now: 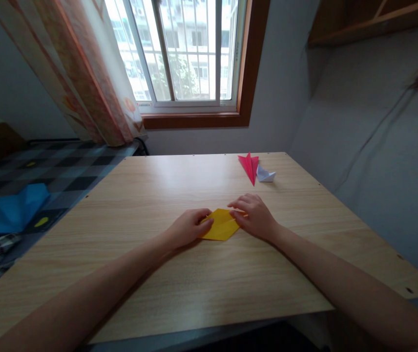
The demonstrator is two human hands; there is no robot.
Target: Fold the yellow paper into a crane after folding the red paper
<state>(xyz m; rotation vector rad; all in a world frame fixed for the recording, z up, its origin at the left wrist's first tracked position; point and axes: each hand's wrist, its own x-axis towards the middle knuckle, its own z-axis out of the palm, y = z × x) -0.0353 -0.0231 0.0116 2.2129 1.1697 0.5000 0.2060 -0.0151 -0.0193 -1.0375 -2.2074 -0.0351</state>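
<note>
— While both of our hands rest on the wooden table (209, 278), where does the yellow paper (220, 225) lie?

— Flat near the middle, between them. Our left hand (189, 228) presses its left corner with curled fingers; our right hand (255, 215) lies fingers-down on its right edge, pinching nothing that we can tell.

— And beyond it?

— A red paper plane (250, 166) just beside a white paper boat (265, 174), near the far edge, below the window (183, 54).

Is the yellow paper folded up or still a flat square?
Folded: the yellow paper lies as a pointed, creased shape on the table, not a square.
</note>
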